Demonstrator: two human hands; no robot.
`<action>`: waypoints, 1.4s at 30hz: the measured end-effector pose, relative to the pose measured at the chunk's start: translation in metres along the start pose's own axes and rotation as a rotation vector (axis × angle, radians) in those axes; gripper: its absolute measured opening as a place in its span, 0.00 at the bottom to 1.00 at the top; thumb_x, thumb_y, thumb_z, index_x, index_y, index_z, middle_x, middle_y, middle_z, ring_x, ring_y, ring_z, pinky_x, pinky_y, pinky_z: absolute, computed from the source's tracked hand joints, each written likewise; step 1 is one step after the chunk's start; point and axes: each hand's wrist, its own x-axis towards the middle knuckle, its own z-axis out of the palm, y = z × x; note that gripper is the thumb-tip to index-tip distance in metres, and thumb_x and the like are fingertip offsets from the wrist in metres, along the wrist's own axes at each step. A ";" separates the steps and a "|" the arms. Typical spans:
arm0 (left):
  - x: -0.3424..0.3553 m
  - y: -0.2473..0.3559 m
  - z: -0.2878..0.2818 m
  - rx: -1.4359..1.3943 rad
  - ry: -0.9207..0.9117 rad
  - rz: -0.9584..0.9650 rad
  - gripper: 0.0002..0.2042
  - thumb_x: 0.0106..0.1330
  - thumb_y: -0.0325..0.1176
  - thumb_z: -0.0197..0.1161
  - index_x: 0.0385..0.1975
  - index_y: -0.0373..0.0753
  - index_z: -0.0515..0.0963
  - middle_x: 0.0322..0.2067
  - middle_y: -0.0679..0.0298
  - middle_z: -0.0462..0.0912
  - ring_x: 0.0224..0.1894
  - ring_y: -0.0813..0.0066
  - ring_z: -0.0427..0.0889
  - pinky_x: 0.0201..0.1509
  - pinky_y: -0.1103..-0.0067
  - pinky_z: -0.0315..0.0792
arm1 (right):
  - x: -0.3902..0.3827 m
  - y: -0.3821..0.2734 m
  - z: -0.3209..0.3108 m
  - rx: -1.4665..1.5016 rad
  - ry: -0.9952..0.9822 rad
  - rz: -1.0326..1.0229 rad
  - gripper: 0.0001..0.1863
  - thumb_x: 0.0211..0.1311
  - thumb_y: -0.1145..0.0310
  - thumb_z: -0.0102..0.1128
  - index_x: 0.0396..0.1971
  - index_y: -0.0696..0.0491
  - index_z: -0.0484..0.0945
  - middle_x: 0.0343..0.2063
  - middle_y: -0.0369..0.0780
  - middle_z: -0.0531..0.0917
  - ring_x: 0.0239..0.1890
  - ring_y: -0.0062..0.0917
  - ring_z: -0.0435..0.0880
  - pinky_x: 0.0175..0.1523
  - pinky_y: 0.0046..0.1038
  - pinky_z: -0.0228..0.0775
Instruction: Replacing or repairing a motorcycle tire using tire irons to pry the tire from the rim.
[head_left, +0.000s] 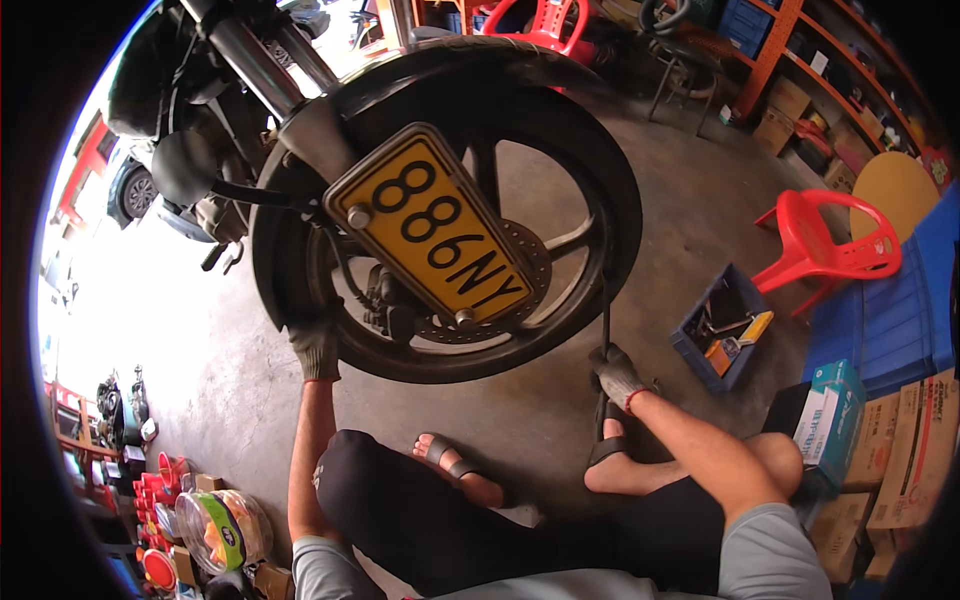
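A motorcycle's front wheel, with a black tyre (470, 365) and spoked rim, fills the upper middle. My left hand (316, 352), in a grey work glove, grips the tyre's lower left edge; its fingertips are partly hidden behind the rubber. In my right hand (618, 377), also gloved, is a long dark tyre lever (606, 312). The lever stands nearly upright, its upper end against the wheel's right side between tyre and rim. A yellow number plate (432, 225) covers part of the wheel, in front of the brake disc (530, 255).
To the right are a blue tool crate (690, 345), a red plastic chair (825, 240) and cardboard boxes (910, 450). A clear plastic jar (225, 530) stands at lower left. Orange shelving (770, 60) lines the back right. My sandalled feet rest below the wheel.
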 end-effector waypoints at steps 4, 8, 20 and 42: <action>-0.003 0.007 0.012 0.051 0.054 -0.017 0.28 0.53 0.43 0.69 0.47 0.28 0.72 0.47 0.49 0.78 0.50 0.61 0.78 0.54 0.72 0.70 | -0.017 -0.021 -0.066 -0.390 -0.007 -0.017 0.15 0.64 0.59 0.47 0.37 0.58 0.71 0.24 0.42 0.75 0.23 0.26 0.77 0.29 0.31 0.70; -0.028 0.000 0.017 -0.035 0.185 -0.073 0.32 0.55 0.40 0.68 0.55 0.29 0.63 0.50 0.49 0.74 0.51 0.64 0.76 0.53 0.74 0.70 | -0.014 -0.044 -0.117 -0.732 -0.003 -0.296 0.15 0.63 0.61 0.48 0.38 0.59 0.72 0.25 0.51 0.78 0.26 0.36 0.80 0.34 0.34 0.68; -0.150 0.064 0.091 -0.787 -0.055 -0.887 0.29 0.60 0.40 0.66 0.57 0.36 0.63 0.50 0.59 0.73 0.53 0.69 0.71 0.55 0.69 0.67 | -0.024 -0.121 -0.184 -0.975 0.176 -0.705 0.13 0.65 0.62 0.48 0.30 0.56 0.74 0.25 0.51 0.78 0.32 0.48 0.77 0.34 0.44 0.65; -0.046 0.016 0.009 -0.441 0.117 -0.375 0.37 0.47 0.37 0.73 0.57 0.36 0.62 0.47 0.57 0.75 0.46 0.68 0.77 0.49 0.74 0.73 | 0.032 -0.214 -0.192 -1.317 0.208 -0.614 0.10 0.61 0.60 0.52 0.33 0.50 0.77 0.28 0.47 0.81 0.34 0.44 0.80 0.37 0.43 0.68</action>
